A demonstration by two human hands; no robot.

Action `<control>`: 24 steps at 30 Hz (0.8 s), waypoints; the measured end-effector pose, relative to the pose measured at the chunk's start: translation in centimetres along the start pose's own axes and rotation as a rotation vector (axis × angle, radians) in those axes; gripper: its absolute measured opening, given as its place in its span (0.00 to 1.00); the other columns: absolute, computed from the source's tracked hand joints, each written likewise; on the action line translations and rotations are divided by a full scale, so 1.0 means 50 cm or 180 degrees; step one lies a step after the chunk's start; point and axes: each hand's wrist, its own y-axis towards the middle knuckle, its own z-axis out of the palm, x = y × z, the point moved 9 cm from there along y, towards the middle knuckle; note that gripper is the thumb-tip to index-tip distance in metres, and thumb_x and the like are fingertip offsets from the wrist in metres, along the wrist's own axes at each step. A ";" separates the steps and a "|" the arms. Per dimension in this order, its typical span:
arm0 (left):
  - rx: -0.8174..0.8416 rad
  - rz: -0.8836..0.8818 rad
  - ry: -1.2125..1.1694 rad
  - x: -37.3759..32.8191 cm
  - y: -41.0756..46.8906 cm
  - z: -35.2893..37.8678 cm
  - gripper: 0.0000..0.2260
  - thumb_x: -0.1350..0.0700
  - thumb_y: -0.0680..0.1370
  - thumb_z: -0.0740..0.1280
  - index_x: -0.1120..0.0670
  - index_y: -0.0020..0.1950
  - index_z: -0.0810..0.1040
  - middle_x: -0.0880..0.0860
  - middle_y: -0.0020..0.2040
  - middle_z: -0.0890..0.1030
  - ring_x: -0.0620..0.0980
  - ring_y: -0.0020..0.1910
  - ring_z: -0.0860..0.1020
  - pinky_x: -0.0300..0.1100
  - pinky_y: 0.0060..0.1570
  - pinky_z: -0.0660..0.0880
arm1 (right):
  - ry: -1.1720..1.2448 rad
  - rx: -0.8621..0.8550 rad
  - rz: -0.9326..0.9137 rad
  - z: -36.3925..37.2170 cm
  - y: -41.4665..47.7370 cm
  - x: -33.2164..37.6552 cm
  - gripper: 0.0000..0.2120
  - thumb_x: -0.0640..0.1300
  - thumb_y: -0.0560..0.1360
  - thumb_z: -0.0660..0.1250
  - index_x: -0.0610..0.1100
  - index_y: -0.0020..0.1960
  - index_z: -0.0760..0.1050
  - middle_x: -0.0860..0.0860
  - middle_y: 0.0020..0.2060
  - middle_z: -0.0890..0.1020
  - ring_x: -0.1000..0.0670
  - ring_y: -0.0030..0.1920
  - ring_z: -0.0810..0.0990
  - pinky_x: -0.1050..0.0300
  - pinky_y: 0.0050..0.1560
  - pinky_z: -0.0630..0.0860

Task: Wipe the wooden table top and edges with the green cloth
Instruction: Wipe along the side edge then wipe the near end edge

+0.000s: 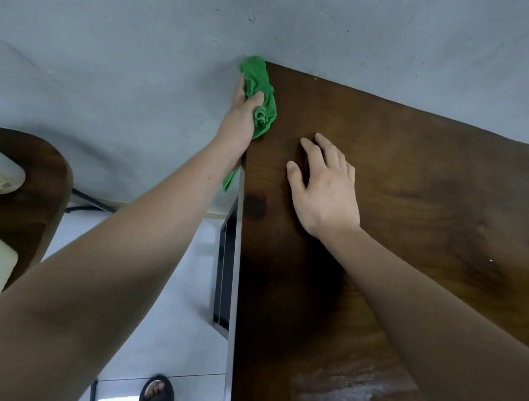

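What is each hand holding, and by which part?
The left hand grips the green cloth around its bunched middle, a loose end hanging below. The right hand holds nothing, resting flat on the wooden table.

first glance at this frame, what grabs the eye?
The bright green cloth stands out most, bunched in the left hand against the left edge of the dark wooden table, near its far corner by the grey wall. The right hand lies flat on the table top beside it, fingers spread. Below, a foot in a dark sandal shows on the pale floor.
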 end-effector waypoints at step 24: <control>0.0269 -0.0210 0.0007 0.157 -0.685 -0.004 0.35 0.54 0.89 0.65 0.33 0.89 0.50 0.36 0.83 0.68 0.36 0.79 0.71 0.39 0.76 0.72 | -0.0117 -0.0379 -0.0134 -0.047 -0.059 0.026 0.26 0.55 0.88 0.53 0.45 0.80 0.75 0.43 0.81 0.71 0.39 0.81 0.69 0.40 0.81 0.64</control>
